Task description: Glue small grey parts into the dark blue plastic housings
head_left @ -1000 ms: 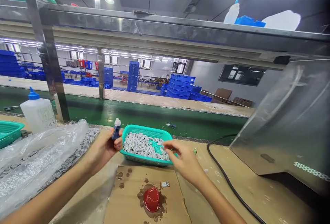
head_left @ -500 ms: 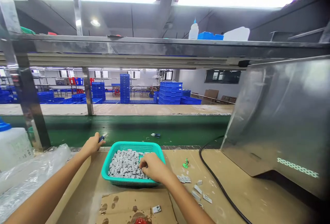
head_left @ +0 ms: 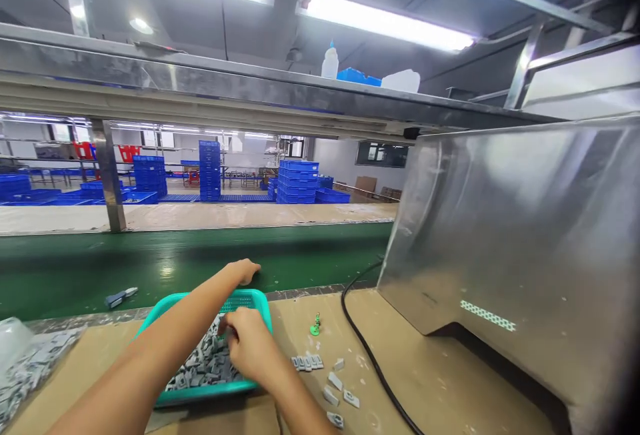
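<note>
My left hand (head_left: 243, 271) reaches across the basket to the green belt, its fingers together and pointing right. A small dark patch shows at the fingertips; what they hold is hidden. My right hand (head_left: 246, 336) is over the turquoise basket (head_left: 210, 391), fingers curled down at the heap of small grey plastic parts (head_left: 203, 361). Whatever is in its fingertips cannot be made out. A dark blue and light grey plastic piece (head_left: 121, 297) lies on the belt at the left, apart from both hands. My left forearm covers part of the basket.
The green conveyor belt (head_left: 320, 268) runs behind the bench. Right of the basket are a small green figure (head_left: 315, 325), a row of grey parts (head_left: 307, 362) and several loose ones (head_left: 335, 380). A black cable (head_left: 370, 358) passes before a metal housing (head_left: 500, 235). Plastic wrap (head_left: 30, 368) lies left.
The view has turned right. My left hand has let go of the blue-grey piece, now on the belt, and moved right over the belt. My right hand stays at the grey parts in the basket.
</note>
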Motion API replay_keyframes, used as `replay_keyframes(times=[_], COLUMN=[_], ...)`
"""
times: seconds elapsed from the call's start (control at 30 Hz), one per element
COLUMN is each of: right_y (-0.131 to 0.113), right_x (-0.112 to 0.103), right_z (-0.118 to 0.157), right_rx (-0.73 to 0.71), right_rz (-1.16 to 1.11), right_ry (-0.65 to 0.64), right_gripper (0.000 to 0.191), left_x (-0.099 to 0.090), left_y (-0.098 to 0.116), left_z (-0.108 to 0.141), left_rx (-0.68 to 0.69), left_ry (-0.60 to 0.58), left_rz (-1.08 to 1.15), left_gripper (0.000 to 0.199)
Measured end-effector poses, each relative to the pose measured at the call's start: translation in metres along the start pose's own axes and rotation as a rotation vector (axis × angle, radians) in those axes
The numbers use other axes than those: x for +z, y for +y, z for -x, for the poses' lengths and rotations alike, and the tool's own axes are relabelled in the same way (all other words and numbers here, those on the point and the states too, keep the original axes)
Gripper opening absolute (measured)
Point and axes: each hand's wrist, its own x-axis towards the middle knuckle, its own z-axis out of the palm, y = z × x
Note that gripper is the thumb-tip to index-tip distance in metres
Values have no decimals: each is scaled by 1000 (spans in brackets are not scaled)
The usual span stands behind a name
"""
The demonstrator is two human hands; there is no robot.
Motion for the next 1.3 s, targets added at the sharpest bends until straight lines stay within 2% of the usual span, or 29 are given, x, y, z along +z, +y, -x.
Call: replay_keyframes(times=[0.1, 0.2, 0.27, 0.4, 0.57, 0.63, 0.73, 0.8, 0.97, 1.13, 1.23, 1.3], right_y=[2, 6, 9, 5, -34, -53, -76, -85, -94, -91, -84, -77], right_x=[3, 7, 7, 1, -20, -30, -42, -47, -53, -56, -53, -47], right_z=[-1, -5, -8, -13, 7, 26, 57, 72, 91, 99, 100, 101], right_rx=[-6, 32, 58, 76, -12, -58, -136, -201, -340, -394, -361, -284], right_rz=[-77, -163, -214, -318, -414, -418, -353, -293, -192, -155, -168, -197], right_ry=[31, 59, 69, 70, 20, 5, 31, 91, 270, 235, 224, 178], right_gripper=[31, 31, 29, 31, 33, 25, 15, 14, 15, 19, 18, 15], left_x=[-1, -25, -42, -60, -56, -53, -50, -51, -52, -48, -52, -58], left_y=[0, -1, 3, 25, 56, 66, 81, 91, 106, 107, 104, 98], left_z=[5, 16, 33, 97, 195, 223, 250, 259, 268, 271, 269, 266], left_rx=[-82, -137, -162, -216, -182, -121, -42, -61, -221, -293, -308, -353], left_ry=[-33, 17, 94, 246, 293, 271, 120, 46, -65, -131, -123, -65], left_rz=[-19, 10, 62, 230, 379, 432, 543, 623, 801, 900, 809, 688], left_gripper=[27, 25, 24, 28, 41, 36, 14, 10, 12, 12, 12, 18])
